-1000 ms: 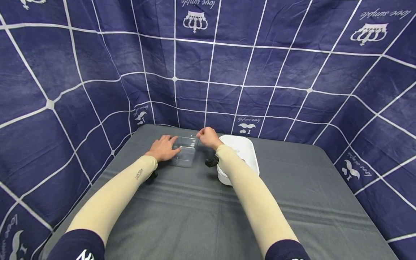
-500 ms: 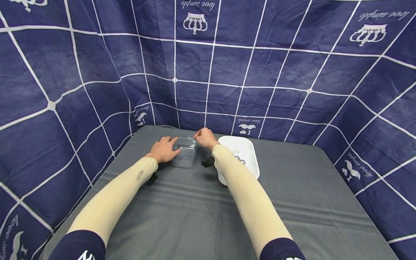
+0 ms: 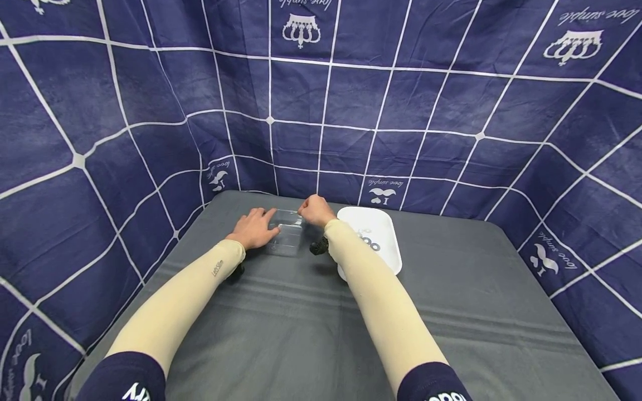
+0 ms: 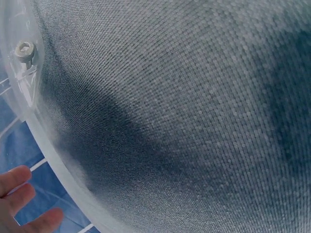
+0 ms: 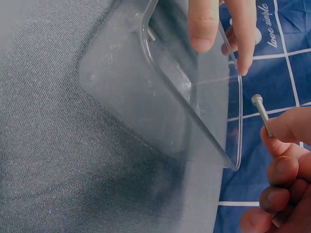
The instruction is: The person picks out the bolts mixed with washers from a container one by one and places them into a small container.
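In the head view my right hand (image 3: 317, 210) is at the far right corner of a clear plastic box (image 3: 285, 245). Its thumb and forefinger pinch a small silvery bolt (image 5: 263, 110), held head outward beside the box rim in the right wrist view. My left hand (image 3: 252, 229) lies spread at the box's left side, thumb and fingers extended; in the right wrist view its fingers reach over the rim. A second bolt (image 4: 24, 50), with a hex-socket head, shows in the clear plastic in the left wrist view. The right-hand bolt is too small to make out in the head view.
A white container (image 3: 389, 245) stands just right of the right forearm, which partly covers it. Several grey rings (image 3: 372, 244) lie in it. Grey cloth (image 3: 281, 328) covers the table, and a blue checked curtain (image 3: 401, 111) hangs behind and at both sides.
My right hand has shifted slightly left toward the clear box with the bolt. More of the white container and its grey rings is uncovered. My left hand has stayed in place.
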A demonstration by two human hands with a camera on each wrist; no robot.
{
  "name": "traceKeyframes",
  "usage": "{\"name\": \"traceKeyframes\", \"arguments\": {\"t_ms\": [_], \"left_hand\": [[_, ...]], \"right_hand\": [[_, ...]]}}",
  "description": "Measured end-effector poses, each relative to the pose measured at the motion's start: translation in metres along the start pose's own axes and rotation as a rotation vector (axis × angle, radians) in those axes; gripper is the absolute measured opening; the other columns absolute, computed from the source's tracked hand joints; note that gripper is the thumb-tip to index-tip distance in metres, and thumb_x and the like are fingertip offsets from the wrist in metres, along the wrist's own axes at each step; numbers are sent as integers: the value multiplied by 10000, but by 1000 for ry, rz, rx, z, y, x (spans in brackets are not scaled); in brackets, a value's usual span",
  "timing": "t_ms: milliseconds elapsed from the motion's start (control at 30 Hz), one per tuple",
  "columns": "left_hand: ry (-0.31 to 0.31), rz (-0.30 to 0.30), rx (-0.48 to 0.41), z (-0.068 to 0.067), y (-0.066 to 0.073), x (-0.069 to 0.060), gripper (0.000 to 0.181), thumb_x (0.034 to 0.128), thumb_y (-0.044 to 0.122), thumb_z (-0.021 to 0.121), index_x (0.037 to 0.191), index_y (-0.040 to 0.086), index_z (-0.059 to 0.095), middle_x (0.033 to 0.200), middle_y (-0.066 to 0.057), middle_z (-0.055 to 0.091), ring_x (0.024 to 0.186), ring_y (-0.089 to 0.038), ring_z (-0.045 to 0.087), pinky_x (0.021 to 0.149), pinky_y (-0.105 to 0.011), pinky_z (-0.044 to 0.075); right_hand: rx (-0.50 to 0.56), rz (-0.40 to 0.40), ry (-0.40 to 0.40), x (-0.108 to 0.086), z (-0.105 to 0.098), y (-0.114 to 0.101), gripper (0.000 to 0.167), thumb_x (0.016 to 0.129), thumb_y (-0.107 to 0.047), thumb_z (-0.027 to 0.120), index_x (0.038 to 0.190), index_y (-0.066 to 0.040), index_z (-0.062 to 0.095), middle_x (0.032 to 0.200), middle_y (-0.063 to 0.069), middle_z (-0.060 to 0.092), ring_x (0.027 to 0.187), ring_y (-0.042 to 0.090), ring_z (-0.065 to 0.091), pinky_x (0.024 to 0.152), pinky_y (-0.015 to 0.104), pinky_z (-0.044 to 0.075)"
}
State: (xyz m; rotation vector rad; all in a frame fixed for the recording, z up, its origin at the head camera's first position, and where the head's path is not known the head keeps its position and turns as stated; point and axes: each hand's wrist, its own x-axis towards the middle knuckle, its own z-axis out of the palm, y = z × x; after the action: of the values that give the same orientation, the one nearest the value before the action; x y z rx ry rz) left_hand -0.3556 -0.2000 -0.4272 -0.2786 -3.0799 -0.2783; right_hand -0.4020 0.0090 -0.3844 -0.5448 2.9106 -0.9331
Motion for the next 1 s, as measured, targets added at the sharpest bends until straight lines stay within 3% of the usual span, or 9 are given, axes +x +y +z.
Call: {"name": "traceKeyframes", "arguments": {"t_ms": [167, 500, 667, 833, 1000], "left_hand": [[-18, -5, 15, 2, -4, 1, 701, 998, 499, 498, 1587, 165, 317, 1521, -217, 402, 1443, -395, 331, 1116, -646, 313], [-3, 5, 5, -1, 2, 0, 688, 1000, 477, 510, 1579, 149, 337, 1503, -220, 423, 1432, -396, 346, 1106, -639, 326], [-39, 1, 13, 2, 2, -3, 694, 1003, 488, 503, 1586, 158, 322, 1520, -227, 404, 1438, -402, 338, 1110, -642, 323], [-11, 6, 4, 1, 2, -2, 682, 1002, 480, 511, 1578, 156, 341, 1503, -223, 420, 1431, -399, 346, 1101, -644, 329], [-14, 4, 3, -3, 3, 2, 686, 1001, 473, 515, 1582, 159, 330, 1513, -223, 410, 1440, -398, 333, 1104, -643, 327]], "right_hand": [[-32, 2, -37, 1, 3, -4, 219, 931, -211, 651, 1015, -81, 805, 1027, 3, 768, 859, 141, 631, 825, 296, 521], [-53, -13, -8, -1, 2, -5, 197, 906, -208, 657, 895, -69, 796, 838, -19, 709, 745, 137, 573, 727, 281, 488], [-56, -20, -46, -5, 7, -6, 188, 913, -212, 677, 954, -90, 815, 955, 4, 769, 872, 161, 662, 809, 282, 528], [-31, -27, -33, -5, 5, -7, 181, 920, -201, 684, 966, -81, 812, 1004, 25, 775, 970, 191, 689, 889, 309, 533], [-6, -37, -35, -7, -4, -5, 170, 915, -191, 679, 948, -80, 804, 978, 29, 763, 900, 171, 649, 816, 283, 515]]}}
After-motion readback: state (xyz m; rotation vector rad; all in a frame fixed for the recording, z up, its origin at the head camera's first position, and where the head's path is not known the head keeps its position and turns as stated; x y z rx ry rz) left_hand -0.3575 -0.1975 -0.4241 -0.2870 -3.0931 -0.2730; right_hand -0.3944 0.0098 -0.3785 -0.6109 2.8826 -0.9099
